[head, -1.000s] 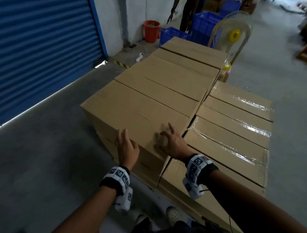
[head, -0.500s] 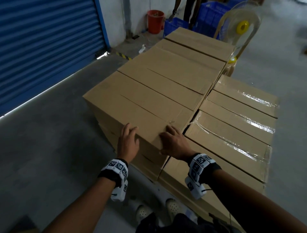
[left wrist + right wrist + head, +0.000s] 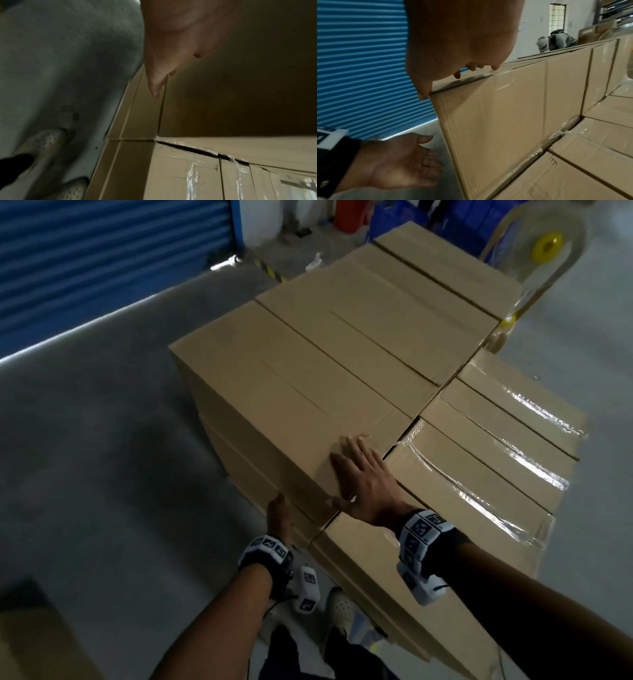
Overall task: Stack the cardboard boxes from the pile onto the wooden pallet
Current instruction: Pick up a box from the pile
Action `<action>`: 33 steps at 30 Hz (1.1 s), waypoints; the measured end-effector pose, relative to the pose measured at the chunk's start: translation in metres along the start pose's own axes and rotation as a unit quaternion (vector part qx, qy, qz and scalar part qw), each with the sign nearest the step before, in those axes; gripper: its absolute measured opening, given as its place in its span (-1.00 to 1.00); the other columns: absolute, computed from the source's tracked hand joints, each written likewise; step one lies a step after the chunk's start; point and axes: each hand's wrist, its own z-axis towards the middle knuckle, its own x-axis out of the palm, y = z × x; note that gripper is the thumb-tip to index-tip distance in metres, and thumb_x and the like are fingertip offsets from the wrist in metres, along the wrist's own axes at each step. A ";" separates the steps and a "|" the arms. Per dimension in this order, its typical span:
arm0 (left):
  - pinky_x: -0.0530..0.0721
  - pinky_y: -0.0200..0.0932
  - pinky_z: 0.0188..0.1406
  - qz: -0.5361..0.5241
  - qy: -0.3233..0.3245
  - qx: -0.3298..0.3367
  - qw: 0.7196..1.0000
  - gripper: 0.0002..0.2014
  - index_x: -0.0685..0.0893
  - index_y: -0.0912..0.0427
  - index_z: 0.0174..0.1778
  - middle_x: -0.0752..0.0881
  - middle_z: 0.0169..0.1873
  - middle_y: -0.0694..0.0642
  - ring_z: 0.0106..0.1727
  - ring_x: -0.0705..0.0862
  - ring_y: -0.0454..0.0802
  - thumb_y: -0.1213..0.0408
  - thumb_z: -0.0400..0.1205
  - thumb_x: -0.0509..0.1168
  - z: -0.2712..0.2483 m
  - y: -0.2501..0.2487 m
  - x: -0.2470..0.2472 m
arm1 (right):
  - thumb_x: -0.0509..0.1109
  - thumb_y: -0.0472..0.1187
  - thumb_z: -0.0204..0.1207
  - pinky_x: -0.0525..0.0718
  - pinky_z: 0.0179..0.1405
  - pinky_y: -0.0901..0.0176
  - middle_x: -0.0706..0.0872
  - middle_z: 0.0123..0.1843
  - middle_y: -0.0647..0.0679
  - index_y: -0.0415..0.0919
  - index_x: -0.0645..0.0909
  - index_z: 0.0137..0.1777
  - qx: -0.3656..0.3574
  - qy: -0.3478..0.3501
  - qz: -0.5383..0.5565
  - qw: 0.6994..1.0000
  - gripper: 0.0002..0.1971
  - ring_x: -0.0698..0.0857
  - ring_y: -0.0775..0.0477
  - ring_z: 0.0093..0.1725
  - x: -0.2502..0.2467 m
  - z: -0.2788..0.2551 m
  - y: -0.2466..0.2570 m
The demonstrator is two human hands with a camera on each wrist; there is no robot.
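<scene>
A tall block of plain cardboard boxes fills the middle of the head view; the nearest top box (image 3: 274, 405) has its corner toward me. My right hand (image 3: 361, 474) lies flat on that box's top by the near corner, fingers straight; the right wrist view shows its fingertips (image 3: 494, 67) on the top edge. My left hand (image 3: 279, 517) is lower, against the box's near side face. It shows open in the right wrist view (image 3: 406, 161), with fingers straight toward the cardboard. A lower layer of taped boxes (image 3: 496, 474) lies to the right. No pallet is visible.
A blue roller shutter (image 3: 102, 268) runs along the left, with bare concrete floor (image 3: 102, 474) between it and the boxes. A pedestal fan (image 3: 544, 251), blue crates and an orange bucket (image 3: 349, 213) stand behind. More cardboard (image 3: 34, 645) sits at the bottom left. My shoes (image 3: 339, 607) are beside the stack.
My left hand has dropped from the box's top edge to its near side face. My right hand has spread flat on the top. My head has come closer to the stack.
</scene>
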 end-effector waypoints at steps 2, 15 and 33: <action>0.41 0.26 0.57 -0.007 -0.025 -0.014 1.000 -0.49 0.15 0.10 0.77 0.26 0.70 0.25 0.65 0.32 0.33 0.11 0.88 -0.02 0.001 0.008 0.014 | 0.08 0.59 0.41 -0.18 0.71 -0.28 -0.22 0.78 -0.18 -0.03 -0.07 0.77 -0.025 0.011 -0.008 1.000 0.06 -0.26 -0.23 0.75 0.002 0.003 -0.007; 0.40 0.50 0.51 -0.147 0.015 0.067 0.987 -0.55 0.30 0.08 0.71 0.47 0.55 0.47 0.43 0.52 0.52 0.06 0.89 -0.03 0.005 0.051 0.062 | -0.03 0.54 0.37 -0.09 0.69 -0.38 -0.09 0.78 -0.24 -0.02 -0.02 0.76 -0.094 0.002 0.002 0.996 0.03 -0.14 -0.29 0.76 0.006 0.002 -0.020; 0.45 0.25 0.59 -0.115 0.003 0.034 0.993 -0.22 0.38 0.00 0.68 0.51 0.59 0.13 0.54 0.54 0.21 -0.37 0.62 0.27 0.059 0.075 0.042 | -0.08 0.60 0.33 -0.03 0.67 -0.29 0.00 0.78 -0.22 0.03 0.04 0.75 -0.094 0.013 -0.021 0.995 0.04 -0.04 -0.29 0.75 -0.004 0.001 -0.022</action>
